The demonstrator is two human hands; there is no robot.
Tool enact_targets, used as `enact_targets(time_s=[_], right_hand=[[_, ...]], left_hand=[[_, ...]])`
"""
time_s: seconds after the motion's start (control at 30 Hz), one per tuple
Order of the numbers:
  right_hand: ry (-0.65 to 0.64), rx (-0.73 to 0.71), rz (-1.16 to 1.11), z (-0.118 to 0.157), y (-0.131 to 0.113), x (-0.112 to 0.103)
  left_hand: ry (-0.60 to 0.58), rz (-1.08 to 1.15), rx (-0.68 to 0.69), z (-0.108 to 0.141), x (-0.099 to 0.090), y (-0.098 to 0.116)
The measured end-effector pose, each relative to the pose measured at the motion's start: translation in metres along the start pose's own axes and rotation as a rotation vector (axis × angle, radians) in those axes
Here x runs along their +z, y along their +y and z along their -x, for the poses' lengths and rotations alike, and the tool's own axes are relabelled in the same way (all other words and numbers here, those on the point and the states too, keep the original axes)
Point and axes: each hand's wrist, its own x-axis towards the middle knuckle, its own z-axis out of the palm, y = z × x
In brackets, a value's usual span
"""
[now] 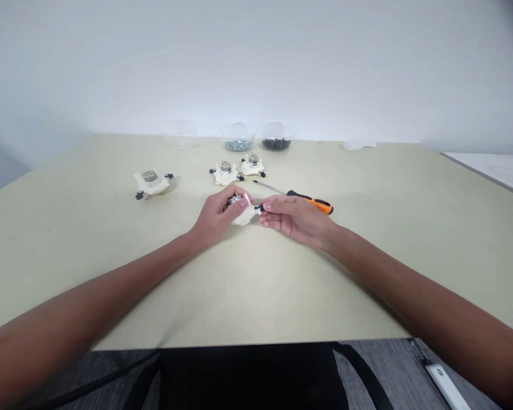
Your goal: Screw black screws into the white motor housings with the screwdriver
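Note:
Near the middle of the table, my left hand [219, 214] is closed around a white plastic part [244, 217] with a round metal motor [234, 200] in it. My right hand [298, 219] pinches a small black piece [259, 208] at the right end of that part, between thumb and forefinger. Just behind my right hand lies a screwdriver [322, 205] with an orange and black handle, its tip pointing left. Two similar white assemblies [226, 173] [252, 164] stand close together behind my hands. Another white assembly [151, 183] sits farther left.
Along the back of the table [256, 296] stand a clear bowl [185, 136], a bowl with silvery small parts [239, 139] and a bowl with black pieces [276, 138]. A whitish translucent item [359, 145] lies at the back right. The wall rises behind.

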Motion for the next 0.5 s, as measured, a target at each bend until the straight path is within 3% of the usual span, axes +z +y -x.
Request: enact_targets(time_s=[0.13, 0.5], right_hand=[[0.014, -0.026, 0.055, 0.002, 0.002, 0.001], [0.209, -0.181, 0.206, 0.005, 0.003, 0.014]], left_hand=[[0.024, -0.028, -0.020, -0.001, 0.001, 0.000], [0.132, -0.198, -0.019, -0.004, 0.006, 0.002]])
